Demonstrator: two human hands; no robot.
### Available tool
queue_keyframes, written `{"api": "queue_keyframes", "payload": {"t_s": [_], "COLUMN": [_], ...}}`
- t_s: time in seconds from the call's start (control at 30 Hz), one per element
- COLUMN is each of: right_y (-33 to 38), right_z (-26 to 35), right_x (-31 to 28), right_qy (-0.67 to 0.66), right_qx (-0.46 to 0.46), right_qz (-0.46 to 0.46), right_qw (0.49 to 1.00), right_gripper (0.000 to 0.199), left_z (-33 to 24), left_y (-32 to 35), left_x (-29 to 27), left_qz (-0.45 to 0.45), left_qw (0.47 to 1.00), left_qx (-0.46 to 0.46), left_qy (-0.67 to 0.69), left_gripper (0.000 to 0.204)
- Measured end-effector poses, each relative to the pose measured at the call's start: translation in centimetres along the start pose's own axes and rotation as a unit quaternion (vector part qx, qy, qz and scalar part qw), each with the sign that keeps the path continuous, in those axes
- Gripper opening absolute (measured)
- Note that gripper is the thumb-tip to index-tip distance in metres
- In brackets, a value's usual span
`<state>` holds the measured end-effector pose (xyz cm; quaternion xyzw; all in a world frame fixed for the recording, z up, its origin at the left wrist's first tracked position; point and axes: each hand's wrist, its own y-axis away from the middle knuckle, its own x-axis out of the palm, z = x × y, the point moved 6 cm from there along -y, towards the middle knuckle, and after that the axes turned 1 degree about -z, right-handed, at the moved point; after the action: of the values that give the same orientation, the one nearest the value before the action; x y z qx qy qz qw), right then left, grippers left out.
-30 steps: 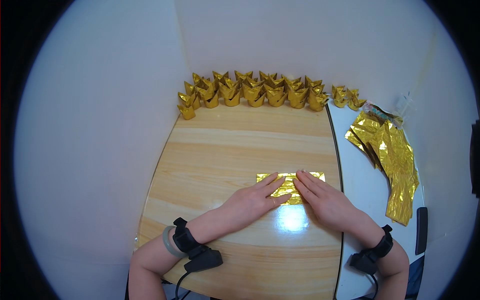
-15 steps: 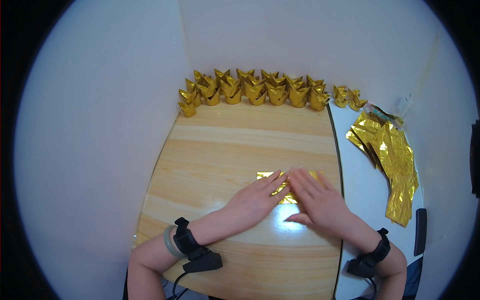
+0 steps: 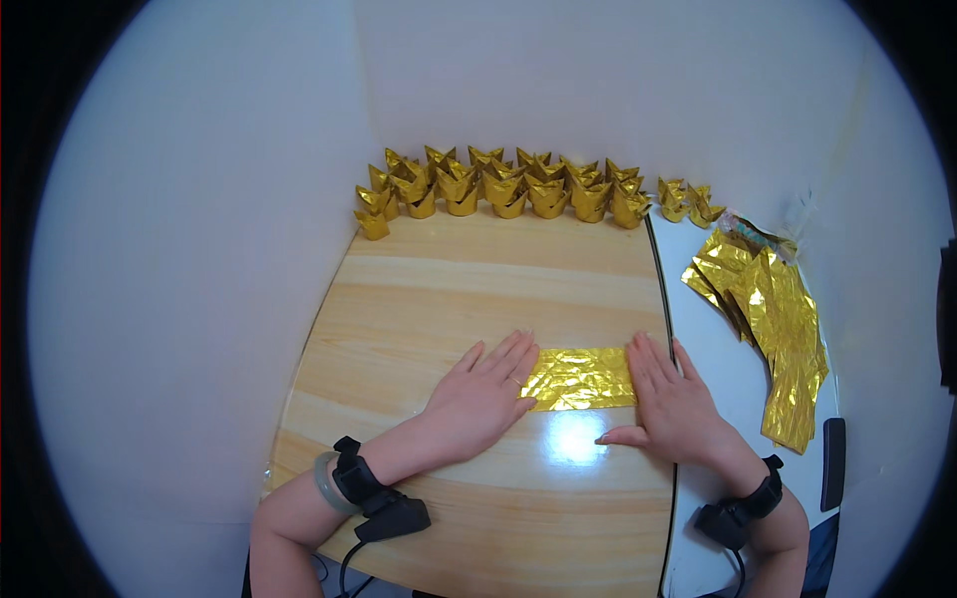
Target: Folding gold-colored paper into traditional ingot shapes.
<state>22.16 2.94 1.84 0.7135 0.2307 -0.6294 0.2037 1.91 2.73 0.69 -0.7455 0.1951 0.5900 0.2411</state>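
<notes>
A crinkled strip of gold foil paper [image 3: 580, 379] lies flat on the wooden tabletop, longer from left to right than from front to back. My left hand [image 3: 486, 387] rests palm down over its left end, fingers stretched out. At the opposite end, my right hand [image 3: 670, 399] lies flat on the paper's edge, its thumb spread toward the left. Neither hand grips anything. Each palm hides the bit of foil under it.
Several folded gold paper ingots [image 3: 506, 189] stand in rows along the wooden table's [image 3: 439, 299] back edge. A pile of gold foil sheets [image 3: 783, 329] lies on the white table [image 3: 710, 399] at right, near a clear plastic wrapper [image 3: 758, 231]. Walls enclose the back and sides.
My hands have parted from the middle of the foil strip out to its two ends. More of the strip shows between them. The view has shifted slightly.
</notes>
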Motion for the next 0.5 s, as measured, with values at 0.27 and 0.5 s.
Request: {"api": "queue_keyframes", "payload": {"t_s": [0.27,0.5], "right_y": [-1.0,-1.1], "right_z": [-0.8,3.0], "right_x": [-3.3,-0.1], "right_qy": [-0.035,-0.179], "right_qx": [0.029,-0.177], "right_qz": [-0.062,0.021], "right_qw": [0.997,0.968], "right_gripper": [0.086,0.081], "left_z": [-0.2,-0.4], "left_y": [0.0,0.0], "left_x": [0.5,0.4], "left_qz": [0.043,0.047], "left_qw": [0.999,0.997], "left_qx": [0.026,0.053], "left_qy": [0.003,-0.013], "left_gripper": [0.058,0.062]}}
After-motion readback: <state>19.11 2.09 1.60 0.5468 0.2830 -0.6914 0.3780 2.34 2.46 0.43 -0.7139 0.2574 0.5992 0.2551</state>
